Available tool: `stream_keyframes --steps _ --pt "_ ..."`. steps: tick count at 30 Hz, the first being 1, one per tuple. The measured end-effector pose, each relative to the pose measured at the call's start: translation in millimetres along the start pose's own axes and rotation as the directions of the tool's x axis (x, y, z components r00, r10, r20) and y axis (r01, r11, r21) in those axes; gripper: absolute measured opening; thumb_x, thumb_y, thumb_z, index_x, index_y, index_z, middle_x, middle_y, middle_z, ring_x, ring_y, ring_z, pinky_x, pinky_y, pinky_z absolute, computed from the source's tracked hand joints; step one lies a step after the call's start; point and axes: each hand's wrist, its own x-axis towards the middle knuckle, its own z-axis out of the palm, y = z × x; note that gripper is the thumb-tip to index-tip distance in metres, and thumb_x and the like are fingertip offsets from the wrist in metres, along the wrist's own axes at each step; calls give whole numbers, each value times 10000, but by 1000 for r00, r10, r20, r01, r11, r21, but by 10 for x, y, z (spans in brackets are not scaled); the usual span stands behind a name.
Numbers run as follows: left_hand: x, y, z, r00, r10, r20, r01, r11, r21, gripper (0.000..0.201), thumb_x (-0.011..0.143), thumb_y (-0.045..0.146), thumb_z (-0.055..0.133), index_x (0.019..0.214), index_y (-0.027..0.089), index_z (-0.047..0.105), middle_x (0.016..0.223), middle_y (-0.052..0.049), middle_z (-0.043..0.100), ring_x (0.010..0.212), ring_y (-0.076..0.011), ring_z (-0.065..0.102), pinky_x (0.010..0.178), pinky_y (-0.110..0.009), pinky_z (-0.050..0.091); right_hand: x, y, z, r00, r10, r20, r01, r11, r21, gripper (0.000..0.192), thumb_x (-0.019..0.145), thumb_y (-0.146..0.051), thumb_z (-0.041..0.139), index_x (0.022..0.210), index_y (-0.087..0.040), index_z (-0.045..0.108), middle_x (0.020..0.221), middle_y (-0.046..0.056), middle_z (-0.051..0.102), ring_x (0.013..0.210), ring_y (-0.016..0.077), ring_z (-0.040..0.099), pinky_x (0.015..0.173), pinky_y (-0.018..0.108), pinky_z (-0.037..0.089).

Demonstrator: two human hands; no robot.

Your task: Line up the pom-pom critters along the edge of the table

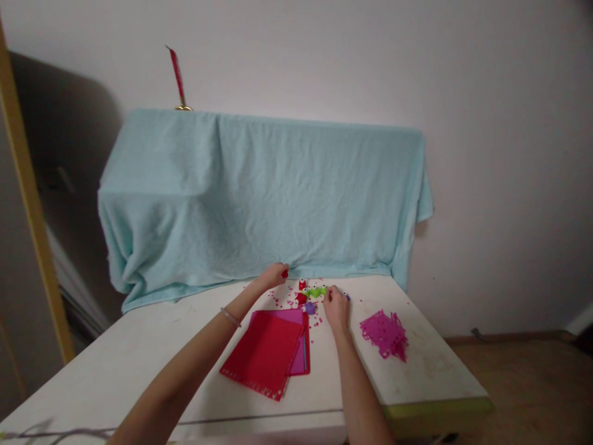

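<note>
My left hand (274, 275) is closed on a small red craft punch (285, 273), raised just over the back of the table. My right hand (336, 304) has its fingers curled together beside a row of green craft punches (315, 290); what it holds, if anything, is hidden. Two more red punches (301, 298) and a purple punch (309, 308) lie left of it. A bluish-purple piece (347, 296) shows partly behind my right hand. Tiny red and pink paper bits are scattered around the punches. A red paper sheet (264, 352) with punched edges lies between my arms.
Beneath the red sheet are pink paper (299, 361) and a red-edged item. A heap of punched magenta paper scraps (385, 334) sits on the right of the white table (185, 346). Light blue cloth (296, 198) drapes over something along the back, against the wall.
</note>
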Motion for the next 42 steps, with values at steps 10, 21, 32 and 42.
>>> stream_keyframes --steps 10,21,32,42 --pt "168 -38 294 996 82 23 -80 996 -49 251 755 116 563 945 182 714 948 -77 667 919 -173 598 848 -238 451 7 31 3 1000 3 -20 -2 999 32 166 931 -189 474 851 -185 619 740 31 676 632 132 557 601 264 234" --pt "99 132 116 994 56 -94 -69 988 -141 337 872 316 562 1159 163 651 1155 -108 583 821 -127 611 839 -235 467 0 40 19 1000 -9 -29 10 999 36 181 936 -201 471 845 -181 625 701 29 660 603 131 530 586 274 208" --pt "-165 734 86 990 84 114 -75 994 -82 262 727 437 654 715 177 687 637 -48 646 596 -159 580 549 -236 341 -3 19 7 999 0 -34 0 1000 18 173 930 -196 473 834 -180 617 736 37 679 625 130 545 596 276 215" --pt "-313 472 -224 998 32 -46 -36 994 -101 275 822 370 584 950 148 684 926 -83 677 793 -162 620 726 -239 447 0 -32 -55 1000 28 2 -28 1000 8 180 935 -199 473 843 -177 626 735 36 674 630 135 550 594 269 228"
